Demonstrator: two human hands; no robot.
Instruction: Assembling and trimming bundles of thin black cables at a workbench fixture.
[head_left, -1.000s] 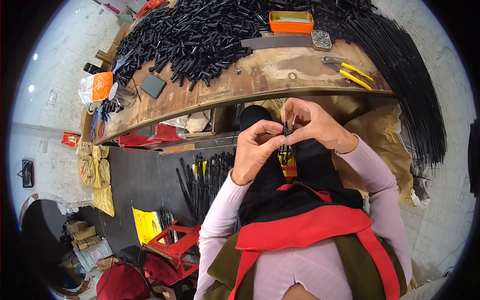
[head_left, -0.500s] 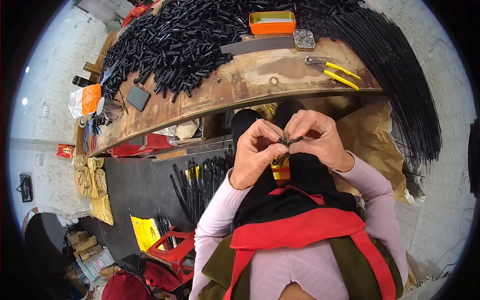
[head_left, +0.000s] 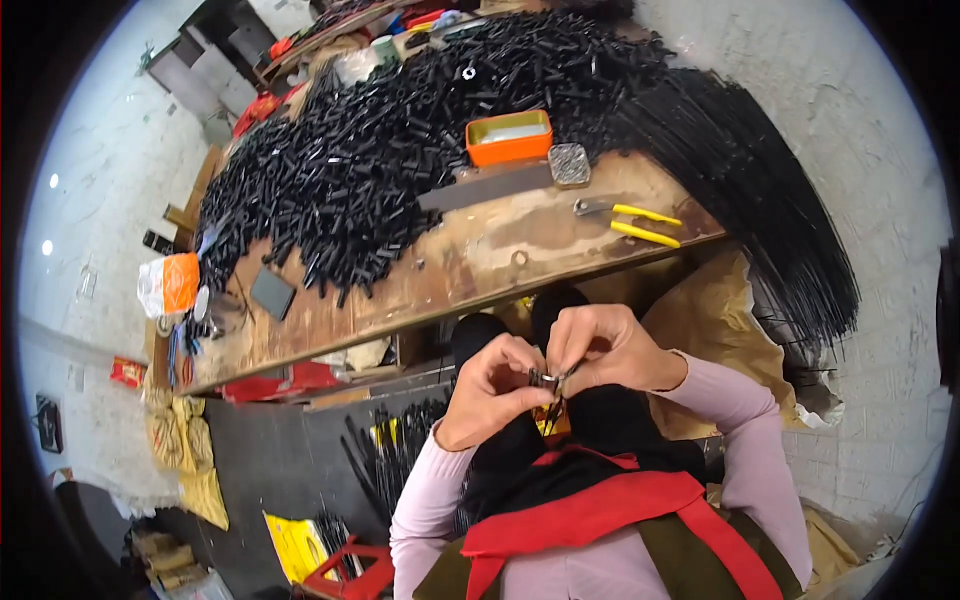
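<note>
Over my lap, just off the table's front edge, my left hand (head_left: 492,388) and my right hand (head_left: 607,347) meet fingertip to fingertip. Between thumb and forefinger, my left hand pinches a small dark tubular part (head_left: 543,380) with a shiny band. Closed on the other side, my right hand grips a thin black piece that touches the part; my fingers cover much of it. Thin black strands hang below my fingertips. Several black rods lie in a wide bundle (head_left: 740,190) at the right end of the table.
The wooden table (head_left: 480,265) carries a heap of short black tubes (head_left: 350,190), an orange tin (head_left: 508,138), a small box of metal bits (head_left: 569,165), a grey metal strip (head_left: 485,187) and yellow-handled pliers (head_left: 640,222). More rods stand upright (head_left: 395,455) on the floor at left.
The view has tilted up, so the table sits lower and more of its far side shows. My hands stay together on the small part, which has turned a little.
</note>
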